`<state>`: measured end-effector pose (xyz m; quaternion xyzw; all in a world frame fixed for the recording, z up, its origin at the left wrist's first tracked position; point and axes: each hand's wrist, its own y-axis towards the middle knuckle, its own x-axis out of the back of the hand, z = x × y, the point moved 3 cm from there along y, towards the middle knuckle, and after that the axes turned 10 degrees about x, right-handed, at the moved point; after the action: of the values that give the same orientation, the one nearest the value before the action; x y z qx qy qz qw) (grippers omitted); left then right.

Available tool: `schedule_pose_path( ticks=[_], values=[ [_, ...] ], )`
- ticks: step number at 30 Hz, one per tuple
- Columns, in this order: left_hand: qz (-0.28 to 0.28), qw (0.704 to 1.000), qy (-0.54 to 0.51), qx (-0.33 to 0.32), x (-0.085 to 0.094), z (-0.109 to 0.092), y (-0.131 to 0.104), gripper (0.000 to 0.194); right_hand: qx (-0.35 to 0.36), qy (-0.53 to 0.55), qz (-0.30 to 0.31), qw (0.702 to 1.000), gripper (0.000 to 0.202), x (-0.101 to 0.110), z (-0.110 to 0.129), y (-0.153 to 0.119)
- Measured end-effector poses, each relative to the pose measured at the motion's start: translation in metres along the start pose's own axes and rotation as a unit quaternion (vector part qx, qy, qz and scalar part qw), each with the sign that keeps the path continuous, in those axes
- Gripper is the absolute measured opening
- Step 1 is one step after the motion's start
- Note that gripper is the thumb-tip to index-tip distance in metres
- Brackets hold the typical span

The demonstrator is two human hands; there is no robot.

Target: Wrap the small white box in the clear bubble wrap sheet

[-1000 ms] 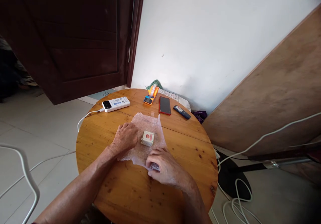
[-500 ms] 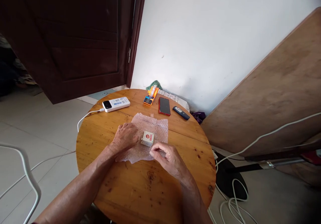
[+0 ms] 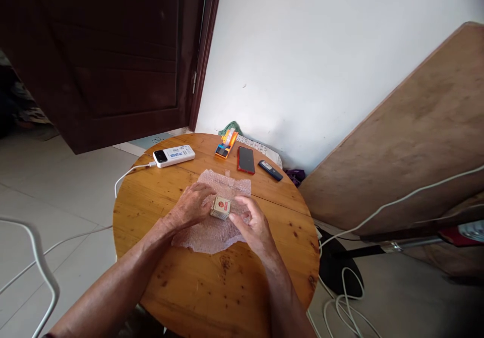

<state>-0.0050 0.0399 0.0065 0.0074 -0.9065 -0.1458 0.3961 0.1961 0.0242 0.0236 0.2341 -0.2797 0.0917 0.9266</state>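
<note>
Round wooden table | small white box with red mark sits on clear bubble-wrap sheet, mid-table | our left hand and right hand clasp its sides, fingers closed, steadying it

Head camera looks down, near round table

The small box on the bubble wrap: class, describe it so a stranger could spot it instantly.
On the round wooden table lies a clear bubble wrap sheet. At its middle, between both hands, sits the small cream square box; only it bears a red round label.
</note>
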Motion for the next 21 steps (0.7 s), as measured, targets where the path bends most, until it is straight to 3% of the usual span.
schedule_pose_path(
  ticks=[5, 9, 18, 21],
  values=[
    [0.050, 0.997, -0.045, 0.047, -0.011, 0.000, -0.001, 0.043, 0.017, -0.006, 0.042, 0.999, 0.058, -0.018, -0.009, 0.003],
    [0.076, 0.994, -0.024, 0.082, -0.019, 0.003, 0.001, 0.047, 0.003, -0.010, 0.057, 0.998, 0.053, -0.025, -0.015, 0.004],
    [0.082, 0.995, 0.005, 0.059, -0.021, 0.005, 0.003, 0.041, -0.003, 0.009, 0.099, 0.995, 0.050, -0.021, -0.017, -0.002],
    [0.082, 0.994, -0.011, 0.069, -0.017, 0.002, 0.003, 0.041, 0.023, 0.004, 0.082, 0.996, 0.050, -0.014, -0.009, 0.000]
  ],
)
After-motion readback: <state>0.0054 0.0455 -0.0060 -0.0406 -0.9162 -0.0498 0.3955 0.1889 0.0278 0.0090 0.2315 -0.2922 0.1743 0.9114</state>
